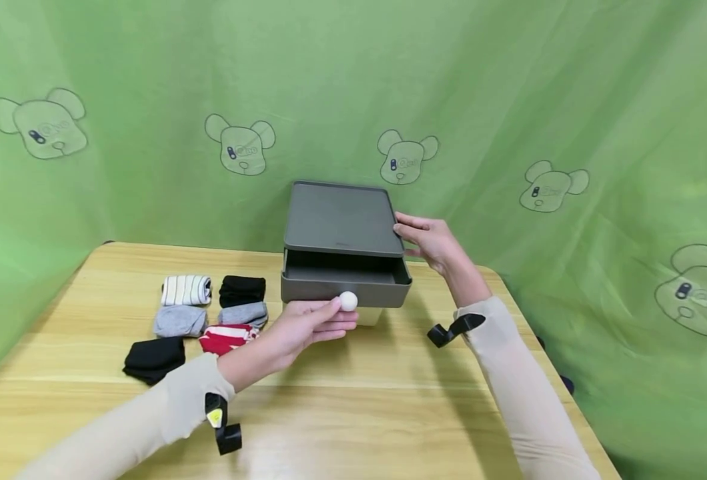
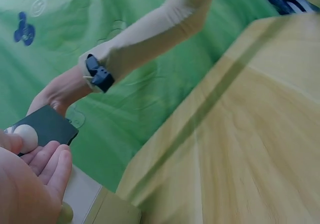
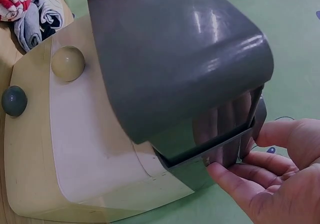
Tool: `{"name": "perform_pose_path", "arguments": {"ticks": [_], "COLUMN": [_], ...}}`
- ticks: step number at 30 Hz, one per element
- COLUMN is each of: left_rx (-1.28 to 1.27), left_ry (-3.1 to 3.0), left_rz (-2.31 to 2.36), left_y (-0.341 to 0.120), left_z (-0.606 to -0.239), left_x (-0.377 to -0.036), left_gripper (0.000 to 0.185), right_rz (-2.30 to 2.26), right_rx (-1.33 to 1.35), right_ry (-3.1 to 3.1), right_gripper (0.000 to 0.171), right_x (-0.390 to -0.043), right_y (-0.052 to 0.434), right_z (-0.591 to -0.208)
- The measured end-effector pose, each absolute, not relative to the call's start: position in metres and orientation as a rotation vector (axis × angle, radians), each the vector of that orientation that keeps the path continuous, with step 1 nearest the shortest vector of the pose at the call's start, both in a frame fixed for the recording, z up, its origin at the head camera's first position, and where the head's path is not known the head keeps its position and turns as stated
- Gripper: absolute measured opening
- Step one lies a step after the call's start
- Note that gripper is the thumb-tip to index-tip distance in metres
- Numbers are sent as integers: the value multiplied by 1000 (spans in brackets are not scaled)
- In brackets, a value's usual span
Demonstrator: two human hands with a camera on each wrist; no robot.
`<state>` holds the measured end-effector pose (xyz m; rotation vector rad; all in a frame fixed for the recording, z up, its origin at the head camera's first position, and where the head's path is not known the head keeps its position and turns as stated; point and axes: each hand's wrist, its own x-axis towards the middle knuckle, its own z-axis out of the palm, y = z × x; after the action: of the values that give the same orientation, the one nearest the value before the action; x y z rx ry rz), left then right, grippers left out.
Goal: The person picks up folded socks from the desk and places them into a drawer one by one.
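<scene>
Six folded cloths [image 1: 179,321], one partly behind the left wrist [image 1: 245,368], left side of table [image 1: 389,400]; left hand [image 1: 311,327] pinching gray drawer [image 1: 311,291]'s white knob [image 1: 348,301], right hand [image 1: 428,240], loosely open, touching unit [image 1: 344,217].

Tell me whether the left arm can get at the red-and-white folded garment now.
Probably yes: the red-and-white folded garment appears close to the left wrist, with nothing seen lying on it, but the left grip would first have to release the white drawer knob.
</scene>
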<state>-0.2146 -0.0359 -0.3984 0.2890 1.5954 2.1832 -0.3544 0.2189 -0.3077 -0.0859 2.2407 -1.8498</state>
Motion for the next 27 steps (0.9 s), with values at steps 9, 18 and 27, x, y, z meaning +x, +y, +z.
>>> {"name": "perform_pose_path", "arguments": {"ticks": [9,18,27], "left_rx": [337,313,293], "left_ry": [1650,1679,1691], "left_rz": [2134,2114,2094], "left_y": [-31,-25,-22], "left_z": [-394,-392,-393], "left_x": [-199,-182,-171], "left_gripper": [43,41,41], "right_rz": [-1826,-1822,-1841], "right_rx": [-44,-69,-50], "right_ry": [2277,2279,2266], "right_gripper": [55,56,55], "right_x": [-349,-346,-345], "right_y": [235,245,247], "right_z": [-308,-304,-307]}}
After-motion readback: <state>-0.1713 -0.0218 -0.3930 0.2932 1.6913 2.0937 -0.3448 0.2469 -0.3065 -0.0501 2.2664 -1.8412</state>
